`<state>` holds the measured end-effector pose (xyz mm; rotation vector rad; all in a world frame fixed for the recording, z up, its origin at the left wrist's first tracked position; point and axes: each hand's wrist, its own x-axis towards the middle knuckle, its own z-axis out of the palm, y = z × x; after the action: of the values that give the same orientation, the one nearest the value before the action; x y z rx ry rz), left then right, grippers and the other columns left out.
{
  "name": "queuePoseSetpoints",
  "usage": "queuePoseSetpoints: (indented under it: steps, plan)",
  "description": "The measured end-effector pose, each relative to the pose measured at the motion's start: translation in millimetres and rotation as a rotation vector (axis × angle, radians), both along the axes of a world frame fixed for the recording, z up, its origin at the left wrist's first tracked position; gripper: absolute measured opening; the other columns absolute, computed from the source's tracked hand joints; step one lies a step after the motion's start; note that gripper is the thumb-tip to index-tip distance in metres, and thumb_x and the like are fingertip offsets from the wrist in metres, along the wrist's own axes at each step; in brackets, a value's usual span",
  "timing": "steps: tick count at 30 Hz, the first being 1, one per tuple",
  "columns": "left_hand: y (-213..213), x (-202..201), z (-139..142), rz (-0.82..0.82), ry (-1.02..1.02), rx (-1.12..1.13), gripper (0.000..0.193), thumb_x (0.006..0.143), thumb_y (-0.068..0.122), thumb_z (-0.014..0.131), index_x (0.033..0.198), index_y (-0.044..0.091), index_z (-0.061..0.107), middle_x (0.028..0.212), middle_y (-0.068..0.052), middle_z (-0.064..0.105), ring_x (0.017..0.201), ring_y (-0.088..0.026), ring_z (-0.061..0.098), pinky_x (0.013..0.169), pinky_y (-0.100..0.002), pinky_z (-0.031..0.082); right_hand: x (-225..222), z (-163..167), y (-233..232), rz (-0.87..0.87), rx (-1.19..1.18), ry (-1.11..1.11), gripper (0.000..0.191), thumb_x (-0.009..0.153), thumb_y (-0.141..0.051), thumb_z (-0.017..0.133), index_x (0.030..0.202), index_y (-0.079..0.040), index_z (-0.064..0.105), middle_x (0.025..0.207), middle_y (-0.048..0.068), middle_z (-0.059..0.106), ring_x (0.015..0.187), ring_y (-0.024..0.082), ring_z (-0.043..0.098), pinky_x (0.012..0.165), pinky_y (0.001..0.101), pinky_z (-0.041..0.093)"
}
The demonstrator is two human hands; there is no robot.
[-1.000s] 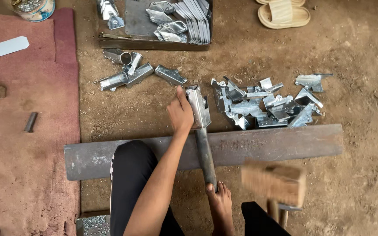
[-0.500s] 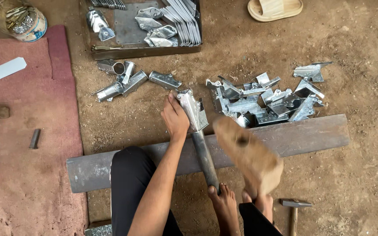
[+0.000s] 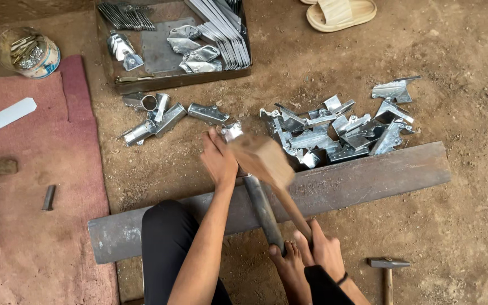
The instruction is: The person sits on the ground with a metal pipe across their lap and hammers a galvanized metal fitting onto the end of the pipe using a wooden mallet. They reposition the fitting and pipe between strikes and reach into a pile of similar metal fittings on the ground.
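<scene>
Head view, the only one here: looks like the hammering step of shaping a small sheet-metal piece. The left hand (image 3: 218,161) is wrapped down over the bright metal piece (image 3: 231,131), pinning it on the end of a round steel bar (image 3: 262,208) that lies across the long flat steel plate (image 3: 368,178), near the plate's far edge around its middle. The right hand (image 3: 326,251) has its fingers closed tight round the handle of a wooden mallet (image 3: 261,159), whose blurred head sits right over the piece, just beside the left thumb. A bare foot (image 3: 289,268) seems to steady the near end of the bar.

My guess is the next blow needs to land square on the piece and stay off those left fingers, which are really close.

More bent metal pieces (image 3: 340,130) are heaped on the dirt beyond the plate's far edge, and a small steel hammer (image 3: 388,268) lies past its near edge.
</scene>
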<state>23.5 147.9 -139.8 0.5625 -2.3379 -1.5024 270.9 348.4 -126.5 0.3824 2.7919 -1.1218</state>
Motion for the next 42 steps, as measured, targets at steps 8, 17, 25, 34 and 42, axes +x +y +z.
queuePoseSetpoints:
  steps: [8, 17, 25, 34, 42]
  plan:
    - [44.2, 11.4, 31.1, -0.045, -0.265, 0.435, 0.071, 0.102, 0.059, 0.032, 0.14, 0.002, 0.05, 0.128, -0.027, 0.061, 0.122, -0.039, 0.06, 0.101, -0.047, 0.044, 45.7, -111.6, -35.3, -0.114, -0.033, -0.386, 0.072, 0.095, -0.063, 0.049, 0.126, 0.001, 0.058, 0.123, 0.021, 0.063, 0.121, 0.04, 0.053, 0.105, 0.0487, 0.039]
    - [75.6, -19.0, 12.8, 0.0, -0.069, 0.181, 0.079, 0.108, 0.057, 0.037, 0.146, -0.013, 0.043, 0.141, -0.035, 0.055, 0.132, -0.045, 0.053, 0.11, -0.045, 0.04, 70.6, -204.1, -8.0, 0.309, 0.375, 0.123, 0.04, 0.104, -0.051, 0.049, 0.122, -0.019, 0.067, 0.126, 0.02, 0.065, 0.116, 0.04, 0.063, 0.099, 0.0501, 0.048]
    - [75.6, -23.7, 22.0, 0.007, -0.323, 0.43, 0.082, 0.102, 0.064, 0.039, 0.155, 0.003, 0.028, 0.146, -0.016, 0.049, 0.133, -0.026, 0.051, 0.108, -0.039, 0.041, 51.7, -172.6, -19.2, 0.124, 0.161, -0.015, 0.051, 0.097, -0.058, 0.054, 0.11, -0.009, 0.066, 0.109, 0.021, 0.066, 0.104, 0.041, 0.063, 0.091, 0.0519, 0.047]
    - [63.6, -25.6, 8.8, -0.06, -0.294, 0.7, 0.066, 0.098, 0.068, 0.039, 0.125, 0.011, 0.061, 0.112, -0.003, 0.068, 0.103, -0.014, 0.059, 0.096, -0.032, 0.044, 30.5, -144.3, -14.0, 0.066, 0.004, -0.102, 0.052, 0.096, -0.057, 0.053, 0.101, -0.006, 0.066, 0.096, 0.018, 0.065, 0.092, 0.04, 0.06, 0.083, 0.0526, 0.044]
    - [45.5, -23.7, 6.4, -0.166, -0.296, 0.877, 0.068, 0.097, 0.07, 0.039, 0.125, 0.013, 0.062, 0.108, -0.003, 0.073, 0.083, -0.012, 0.063, 0.074, -0.031, 0.055, 25.9, -115.9, -19.8, -0.17, -0.232, -0.541, 0.074, 0.086, -0.072, 0.055, 0.096, 0.001, 0.064, 0.091, 0.021, 0.066, 0.086, 0.036, 0.064, 0.08, 0.0498, 0.049]
